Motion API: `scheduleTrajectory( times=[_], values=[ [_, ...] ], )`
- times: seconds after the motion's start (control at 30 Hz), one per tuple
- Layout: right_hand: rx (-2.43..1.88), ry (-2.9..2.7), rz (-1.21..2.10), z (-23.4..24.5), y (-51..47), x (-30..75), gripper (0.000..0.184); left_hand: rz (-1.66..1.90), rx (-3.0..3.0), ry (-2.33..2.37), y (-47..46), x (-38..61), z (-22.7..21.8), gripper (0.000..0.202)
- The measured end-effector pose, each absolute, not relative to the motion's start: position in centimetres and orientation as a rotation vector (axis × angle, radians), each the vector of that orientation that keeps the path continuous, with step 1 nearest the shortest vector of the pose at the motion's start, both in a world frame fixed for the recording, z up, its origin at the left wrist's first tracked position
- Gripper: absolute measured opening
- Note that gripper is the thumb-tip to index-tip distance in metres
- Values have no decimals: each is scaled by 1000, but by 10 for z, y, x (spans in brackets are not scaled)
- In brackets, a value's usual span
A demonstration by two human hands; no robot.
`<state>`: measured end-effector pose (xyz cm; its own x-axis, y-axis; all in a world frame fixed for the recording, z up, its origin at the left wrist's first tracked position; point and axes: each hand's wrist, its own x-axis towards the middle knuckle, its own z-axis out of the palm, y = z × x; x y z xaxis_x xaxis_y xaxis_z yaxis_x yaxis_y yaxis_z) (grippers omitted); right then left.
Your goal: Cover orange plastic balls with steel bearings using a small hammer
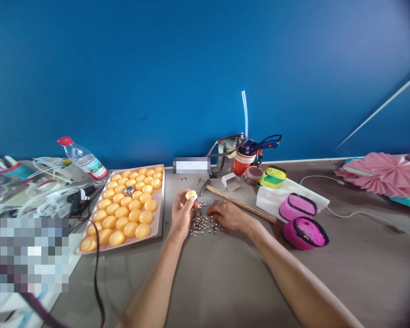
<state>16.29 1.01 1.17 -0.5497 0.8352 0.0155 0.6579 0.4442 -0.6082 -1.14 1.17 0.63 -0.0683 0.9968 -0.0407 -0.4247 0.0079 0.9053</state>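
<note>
The pale yellow ball (191,194), round with no long axis, is clamped in the left fingers (189,205). The shiny pieces (198,223) lie at its five o'clock on the counter (222,287). From the right fingers (214,208), the ball lies toward ten o'clock; whether they pinch anything, I cannot tell.

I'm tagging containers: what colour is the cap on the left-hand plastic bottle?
The cap is red, clearest in the head view.

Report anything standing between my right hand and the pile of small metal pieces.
Nothing visible stands in between: the right hand is at the right edge of the metal pile. The hammer lies beyond that hand, and the left hand, holding a yellow piece, is to the left.
</note>
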Motion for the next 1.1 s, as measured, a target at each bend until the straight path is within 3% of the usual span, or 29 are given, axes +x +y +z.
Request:
scheduleTrajectory(
  times=[0.3, 0.53, 0.63, 0.93, 1.1],
  values=[
    [-1258, -2143, 712, 6, 7, 150, 18, 1391, 853, 964, 11, -13, 5, 36],
    [-1191, -1475, 1181, 12, 11, 147, 8, 1300, 869, 892, 9, -11, 9, 40],
    [-1139, -1282, 1236, 11, 14, 146, 14, 1277, 865, 877, 8, -10, 12, 43],
    [-1082, -1219, 1445, 8, 14, 148, 20, 1222, 815, 833, 7, -10, 15, 42],
    [-1231, -1328, 1330, 8, 15, 147, 15, 1241, 833, 838, 7, -10, 14, 41]
  ],
)
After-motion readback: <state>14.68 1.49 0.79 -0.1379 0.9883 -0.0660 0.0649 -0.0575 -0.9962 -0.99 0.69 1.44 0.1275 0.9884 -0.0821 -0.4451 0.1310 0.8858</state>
